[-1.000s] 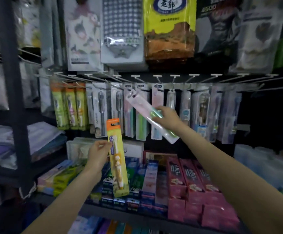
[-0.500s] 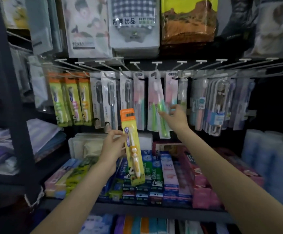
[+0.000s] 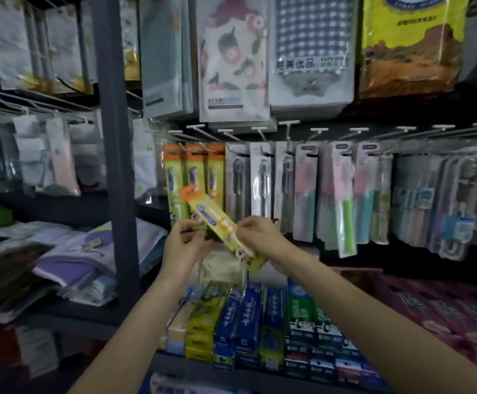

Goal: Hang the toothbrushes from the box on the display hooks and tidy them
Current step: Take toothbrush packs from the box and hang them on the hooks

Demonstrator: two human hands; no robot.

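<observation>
Shop shelving, dim and crowded: a row of display hooks [image 3: 288, 131] across the middle, hung with carded toothbrushes in orange-yellow, grey, pink and green; boxed toothpaste [image 3: 248, 317] stacked on the shelf below; bagged towels hung above; folded cloth heaped past a dark upright post [image 3: 115, 155] at left.

Changed from a moment ago: right hand [image 3: 255, 233] no longer up at the pink-and-green pack [image 3: 342, 200], now hanging straight on its hook among its neighbours. Brought down and across instead, to meet the yellow toothbrush pack [image 3: 217, 220] with the orange header. Likely meaning: one pack hung, this one next.

Yellow pack held in front of the hooks, below the row, tilted with orange header up and to the left, lower end down and to the right. Just in front of three matching orange-topped packs [image 3: 194, 177] already hanging, probably its destination.

Left hand [image 3: 184, 245] curled at the pack's left edge near mid-length, fingertips [image 3: 192, 224] pinching or steadying the card. Right hand closed on the lower part of the pack, thumb and fingers pinching over the blister. Hanging hole in the header not yet on any hook.
</observation>
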